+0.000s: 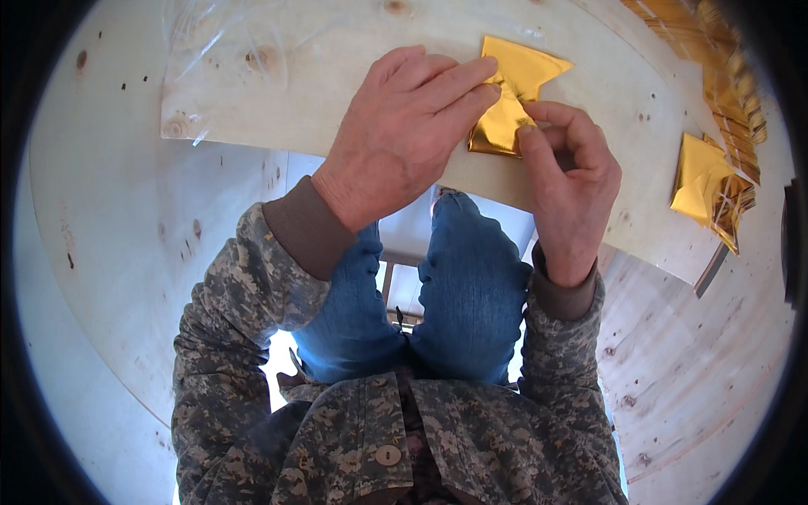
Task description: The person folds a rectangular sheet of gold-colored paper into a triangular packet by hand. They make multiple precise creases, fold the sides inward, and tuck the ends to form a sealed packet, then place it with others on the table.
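A shiny gold foil piece, folded and pinched at its middle, lies on the pale wooden tabletop between my hands. My left hand comes in from the left, its fingers together and their tips gripping the foil's left side; the thumb is hidden beneath. On the right edge, my right hand pinches the foil between thumb and bent index finger, with its other fingers curled. The foil's upper part flares out to a point past the fingertips.
A pile of gold foil strips or packs lies at the far right. Another folded gold foil piece sits nearer, by the table's right end. Clear plastic film covers the table's left part. My knees are below the table's near edge.
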Demonstrator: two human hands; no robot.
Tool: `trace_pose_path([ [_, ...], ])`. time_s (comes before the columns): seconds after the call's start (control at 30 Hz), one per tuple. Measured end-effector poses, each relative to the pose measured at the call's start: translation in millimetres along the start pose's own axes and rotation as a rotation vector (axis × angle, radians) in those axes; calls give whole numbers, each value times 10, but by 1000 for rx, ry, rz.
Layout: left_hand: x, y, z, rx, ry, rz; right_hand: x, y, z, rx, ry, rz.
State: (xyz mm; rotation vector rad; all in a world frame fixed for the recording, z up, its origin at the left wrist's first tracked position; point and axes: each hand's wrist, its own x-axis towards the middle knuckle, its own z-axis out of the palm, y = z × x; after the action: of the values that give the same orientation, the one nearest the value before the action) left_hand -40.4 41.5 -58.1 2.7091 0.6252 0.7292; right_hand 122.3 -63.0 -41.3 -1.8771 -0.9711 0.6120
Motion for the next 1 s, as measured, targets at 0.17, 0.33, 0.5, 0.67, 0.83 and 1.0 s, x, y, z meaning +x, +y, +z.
trace_pose_path([
  [0.17, 21, 11, -54, 105, -35, -5, 13, 5, -11, -27, -14, -21],
  [0.33, 39, 77, -121, 198, -94, -62, -25, -65, -37, -81, 5, -68],
  [0.5, 75, 124, -141, 251, -111, -75, -279, -196, -163, -465, 117, -469],
  [0.67, 84, 164, -148, 252, -120, -96, -619, -219, -21, -448, -171, -548],
  [0.83, 57, 163, -135, 260, -118, -78, -710, -148, 50, -558, -276, -486],
  [1.0, 81, 82, -85, 258, -77, -12, -723, -70, 116, -523, -261, -399],
])
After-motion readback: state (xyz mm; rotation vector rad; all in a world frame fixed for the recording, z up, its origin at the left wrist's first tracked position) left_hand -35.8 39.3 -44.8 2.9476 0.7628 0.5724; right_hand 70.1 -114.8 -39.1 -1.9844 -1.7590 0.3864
